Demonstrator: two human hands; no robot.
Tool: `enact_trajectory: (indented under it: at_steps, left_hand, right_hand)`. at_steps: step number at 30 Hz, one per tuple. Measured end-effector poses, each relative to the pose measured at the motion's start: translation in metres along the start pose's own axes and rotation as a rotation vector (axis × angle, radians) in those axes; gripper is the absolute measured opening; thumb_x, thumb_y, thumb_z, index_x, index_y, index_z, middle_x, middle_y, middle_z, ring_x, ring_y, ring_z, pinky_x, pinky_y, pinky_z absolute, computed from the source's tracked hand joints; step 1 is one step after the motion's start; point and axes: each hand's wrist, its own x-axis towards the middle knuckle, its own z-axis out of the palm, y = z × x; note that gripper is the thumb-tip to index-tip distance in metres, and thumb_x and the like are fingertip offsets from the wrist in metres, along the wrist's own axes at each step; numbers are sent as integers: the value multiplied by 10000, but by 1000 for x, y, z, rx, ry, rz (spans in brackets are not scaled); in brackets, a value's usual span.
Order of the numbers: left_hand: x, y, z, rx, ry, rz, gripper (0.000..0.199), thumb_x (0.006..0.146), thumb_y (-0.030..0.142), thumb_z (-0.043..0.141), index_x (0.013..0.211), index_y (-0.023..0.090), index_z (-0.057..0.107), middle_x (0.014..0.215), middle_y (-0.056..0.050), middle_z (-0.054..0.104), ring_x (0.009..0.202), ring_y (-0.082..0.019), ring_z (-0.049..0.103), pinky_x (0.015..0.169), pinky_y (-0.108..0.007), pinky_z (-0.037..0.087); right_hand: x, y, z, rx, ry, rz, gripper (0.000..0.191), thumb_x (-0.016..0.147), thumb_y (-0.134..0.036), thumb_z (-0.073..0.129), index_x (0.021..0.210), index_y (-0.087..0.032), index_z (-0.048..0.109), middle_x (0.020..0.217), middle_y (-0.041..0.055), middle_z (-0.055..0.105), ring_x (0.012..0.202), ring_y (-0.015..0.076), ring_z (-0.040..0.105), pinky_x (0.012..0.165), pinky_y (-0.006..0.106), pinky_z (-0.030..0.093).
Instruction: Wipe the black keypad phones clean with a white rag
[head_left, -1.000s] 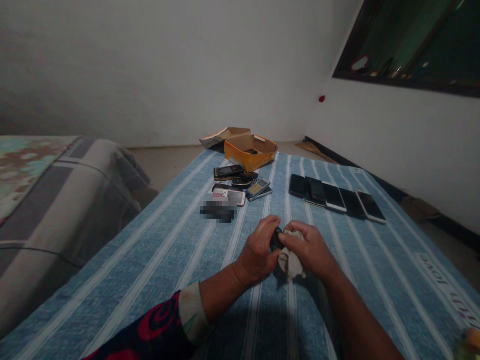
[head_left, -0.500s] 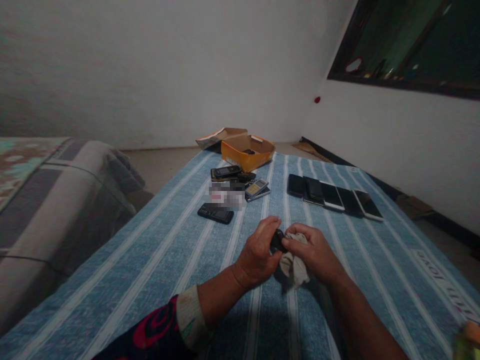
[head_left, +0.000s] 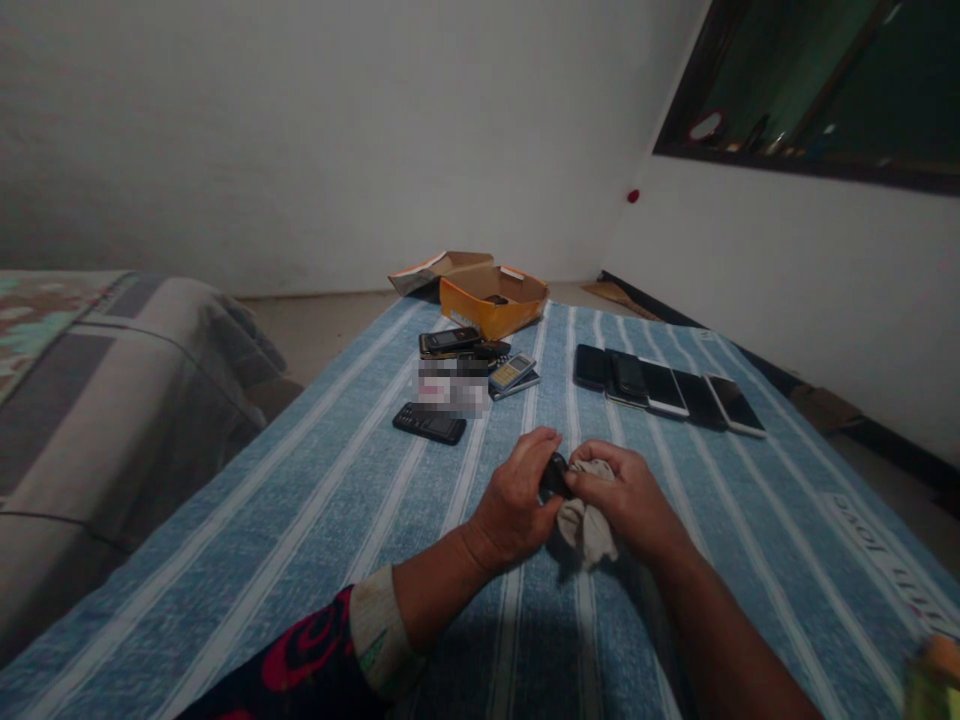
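Both hands are close together near the middle of the scene, and each one has a grip on something. The left hand (head_left: 517, 500) has its fingers and thumb clamped round a small dark object (head_left: 553, 478), mostly hidden, so I can't tell exactly what it is and can't see any brand on it. The right hand (head_left: 626, 500) is pinching a bunched pale cloth (head_left: 592, 535) right up against it, with the thumb at the object's edge

As for writing, the only word I can make out is what looks like "love" (head_left: 856, 522) on the blue striped cover (head_left: 315, 560), over on the right and turned at an angle. More big letters sit just nearer, but I can't read them for sure. The orange box (head_left: 491, 312) at the far end has some faint print on its side, too small to read

Left of centre there's a black keypad phone (head_left: 430, 424) lying flat, a pixelated patch just beyond it, then a silver keypad phone (head_left: 513, 372) and a heap of dark phones (head_left: 450, 340) in front of the box. To the right, a slanting row of phones (head_left: 664, 388) shows dark faces, no logos I can read
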Motion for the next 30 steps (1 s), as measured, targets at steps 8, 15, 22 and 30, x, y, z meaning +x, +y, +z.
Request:
enact_trajectory:
  at_steps: [8,15,22,30]
  left_hand:
    - [1,1,-2,8,5,17,444,848,256,581,1248,96,473,1222,-210,580,1196,-291,549,966,-460,523]
    - [0,0,0,13,-4,26,426,868,269,538,1250,97,467,1220,-218,587,1207,-297,543,971,-460,519]
    - [3,0,-2,-1,7,8,425,828,215,585,1225,94,491,1205,-212,594,1185,-286,558,961,-445,524]
    - [7,-1,-4,-11,21,-54,477,758,147,620,1221,119,508,1211,-181,599,1165,-273,572,969,-441,517]
  right_hand:
    - [1,1,3,42,31,22,175,621,-324,649,643,-183,548,520,-55,479,483,103,426,451,228,334]
    - [0,0,7,110,56,50,207,610,-328,682,610,-181,536,483,-57,488,445,97,425,421,216,323]
    - [3,9,4,213,31,3,282,665,-391,728,632,-161,569,509,-55,499,459,79,425,436,196,327]
    - [9,18,0,451,153,33,378,643,-485,779,719,-167,590,543,-51,549,448,85,468,432,197,369]
